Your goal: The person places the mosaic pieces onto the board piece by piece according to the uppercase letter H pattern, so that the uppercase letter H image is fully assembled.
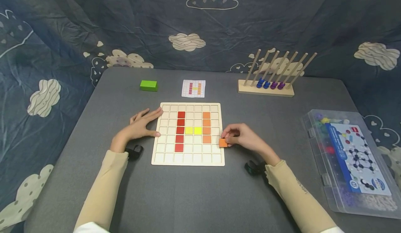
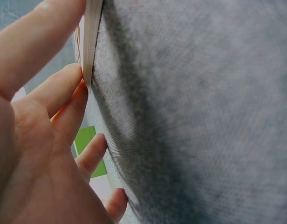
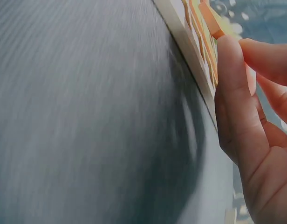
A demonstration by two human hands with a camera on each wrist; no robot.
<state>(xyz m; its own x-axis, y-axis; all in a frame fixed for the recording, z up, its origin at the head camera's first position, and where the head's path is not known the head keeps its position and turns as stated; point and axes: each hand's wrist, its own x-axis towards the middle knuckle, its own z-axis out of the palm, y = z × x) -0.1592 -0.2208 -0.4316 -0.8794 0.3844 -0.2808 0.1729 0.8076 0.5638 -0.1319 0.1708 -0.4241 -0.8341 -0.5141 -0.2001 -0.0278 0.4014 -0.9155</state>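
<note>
A pale wooden grid board [image 1: 188, 159] lies on the table, holding a column of red tiles [image 1: 180, 130], two yellow tiles [image 1: 193, 130] and a column of orange tiles [image 1: 206, 128]. My right hand [image 1: 242, 135] pinches a loose orange tile [image 1: 222, 143] between thumb and fingers, over the board's right edge; the right wrist view shows that orange tile [image 3: 212, 21] at the fingertips. On the other side, my left hand [image 1: 138, 127] touches the board's left edge with spread, mostly straight fingers. In the left wrist view, thumb and fingers meet the board's side [image 2: 91, 42].
Behind the board lie a green block [image 1: 148, 86] and a small pattern card [image 1: 193, 88] printed with a similar coloured design. A wooden peg stand [image 1: 265, 89] with blue and purple beads stands at the back right. A clear plastic case [image 1: 329, 191] occupies the right side.
</note>
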